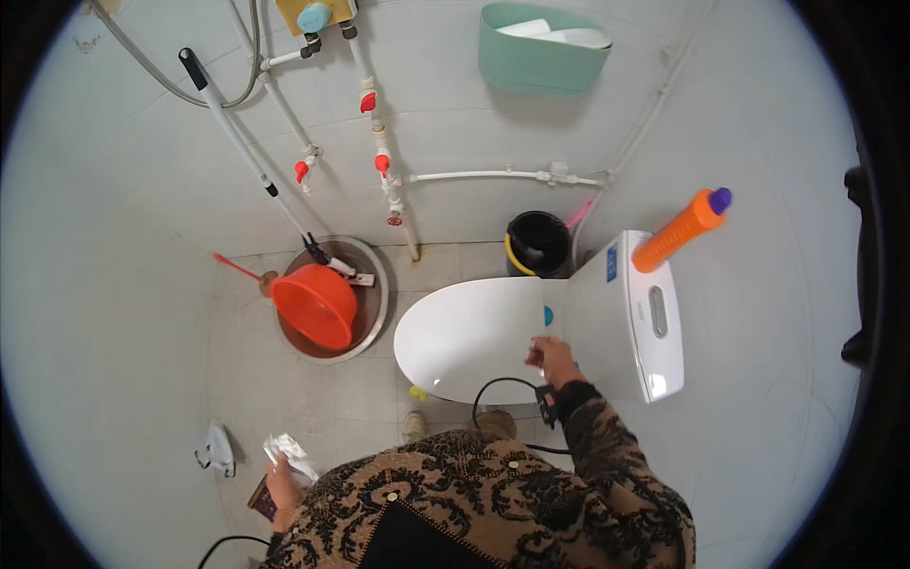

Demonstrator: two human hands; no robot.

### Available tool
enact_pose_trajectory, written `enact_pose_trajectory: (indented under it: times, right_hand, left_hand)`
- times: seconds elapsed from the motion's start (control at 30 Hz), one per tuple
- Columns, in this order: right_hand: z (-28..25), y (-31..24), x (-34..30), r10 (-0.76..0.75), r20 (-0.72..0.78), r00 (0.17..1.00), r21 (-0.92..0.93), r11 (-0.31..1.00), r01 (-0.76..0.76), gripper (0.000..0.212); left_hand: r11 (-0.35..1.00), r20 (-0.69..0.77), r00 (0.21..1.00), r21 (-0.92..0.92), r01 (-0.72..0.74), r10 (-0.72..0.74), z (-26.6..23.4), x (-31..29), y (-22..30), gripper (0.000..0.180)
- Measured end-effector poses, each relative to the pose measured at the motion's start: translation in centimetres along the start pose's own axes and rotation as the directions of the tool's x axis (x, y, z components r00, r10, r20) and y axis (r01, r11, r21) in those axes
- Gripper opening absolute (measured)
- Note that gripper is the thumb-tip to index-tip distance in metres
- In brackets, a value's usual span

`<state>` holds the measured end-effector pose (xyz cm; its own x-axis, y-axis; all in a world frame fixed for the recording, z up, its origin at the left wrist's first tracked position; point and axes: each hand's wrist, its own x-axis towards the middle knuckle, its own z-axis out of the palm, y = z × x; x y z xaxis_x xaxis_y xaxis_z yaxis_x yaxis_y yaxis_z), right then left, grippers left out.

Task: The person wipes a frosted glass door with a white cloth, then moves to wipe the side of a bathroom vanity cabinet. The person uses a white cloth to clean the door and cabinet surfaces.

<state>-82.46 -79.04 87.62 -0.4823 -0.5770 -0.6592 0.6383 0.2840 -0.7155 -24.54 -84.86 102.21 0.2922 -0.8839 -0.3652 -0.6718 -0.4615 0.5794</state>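
My left hand (282, 486) is low at the left, its fingers closed on a crumpled white tissue (291, 453). Against that hand shows a dark brown, flat piece (263, 498), mostly hidden, and I cannot tell whether it is held. My right hand (553, 358) hovers over or touches the rear of the white toilet lid (474, 332), which is down. Its fingers are curled together in a pinch; what they hold, if anything, is too small to name. A blue round spot (548, 316) shows near the lid's hinge, just beyond these fingers.
An orange bottle (680, 232) with a purple cap stands on the toilet tank (657, 351). Behind the toilet is a black bucket (538, 243). At left, a large basin (380, 313) holds a red basin (315, 305) and a mop (237, 137). A green wall bin (540, 66) hangs above.
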Motion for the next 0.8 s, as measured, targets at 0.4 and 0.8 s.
enact_pose_trajectory:
  times: [0.4,0.8]
  right_hand:
    - [0.7,-14.0,24.2,-0.034,-0.382,0.924,0.122,0.989,0.087,0.017]
    - [-3.2,-19.4,32.1,-0.413,-0.183,0.892,-0.229,0.901,0.37,0.016]
  left_hand:
    - [0.682,-0.101,0.695,-0.341,0.648,-0.711,6.4,-9.0,-5.1,0.069]
    - [0.975,-0.03,0.979,-0.102,0.199,-0.203,7.9,-13.1,-5.5,0.066]
